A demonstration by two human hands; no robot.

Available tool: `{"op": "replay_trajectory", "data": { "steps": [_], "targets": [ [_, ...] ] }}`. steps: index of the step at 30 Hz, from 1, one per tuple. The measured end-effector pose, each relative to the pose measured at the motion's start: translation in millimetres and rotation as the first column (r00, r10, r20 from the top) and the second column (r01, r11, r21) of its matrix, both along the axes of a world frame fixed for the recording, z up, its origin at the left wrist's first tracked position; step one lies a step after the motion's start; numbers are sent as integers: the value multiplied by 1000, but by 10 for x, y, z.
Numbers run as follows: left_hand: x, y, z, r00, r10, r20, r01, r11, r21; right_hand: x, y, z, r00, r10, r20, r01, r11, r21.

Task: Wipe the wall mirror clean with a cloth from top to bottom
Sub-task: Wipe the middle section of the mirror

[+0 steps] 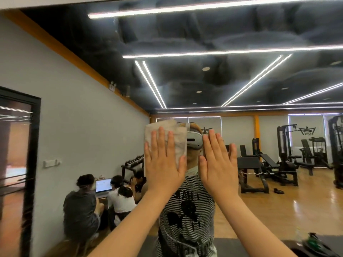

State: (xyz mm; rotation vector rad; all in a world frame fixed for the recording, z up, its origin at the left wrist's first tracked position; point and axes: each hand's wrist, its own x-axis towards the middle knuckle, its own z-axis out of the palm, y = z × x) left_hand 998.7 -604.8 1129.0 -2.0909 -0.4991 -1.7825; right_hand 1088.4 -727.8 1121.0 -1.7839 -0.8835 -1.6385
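Your left hand (163,164) is flat, fingers straight, pressing the cloth (168,140) against the mirror (213,75) at about head height. Cloth sits under your palm and fingers, sticking out above and to the right of them. Your right hand (217,162) is flat on the glass just beside it, fingers straight, holding nothing. The reflection shows a gym: weight machines (285,156) on the right, dumbbell rack (132,164) with dumbbells on it, three people seated around a laptop (103,185) lower left.
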Motion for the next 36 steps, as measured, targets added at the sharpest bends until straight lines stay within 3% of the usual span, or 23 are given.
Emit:
{"op": "replay_trajectory", "data": {
  "steps": [12, 16, 20, 25, 30, 33, 36],
  "targets": [
    [-34, -42, 9, 1000, 19, -7, -20, 1000, -14, -18, -478, 110, 989, 146, 8, -145, 985, -92],
    [-17, -41, 17, 1000, 18, 9, -18, 999, -26, 245, -976, 251, 999, 44, 22, -42, 996, -75],
    [0, -39, 9, 999, 31, 22, -30, 999, -29, 616, -1378, 279, 996, -3, -92, 5, 1000, 12],
    [-5, -53, 4, 999, 33, 5, -32, 998, -45, 898, -1471, 126, 992, -87, -95, 82, 995, -63],
    [-6, -33, 16, 998, 57, 2, -57, 997, -55, 935, -1454, 114, 993, -92, -73, 89, 995, -40],
    [34, -102, -5, 997, 63, 49, -55, 989, -136, 940, -1448, 98, 994, -90, -63, 88, 996, -24],
    [213, -370, 9, 981, 64, 182, 6, 931, -365, 951, -1425, 87, 994, -96, -51, 95, 995, -13]
  ]
}}
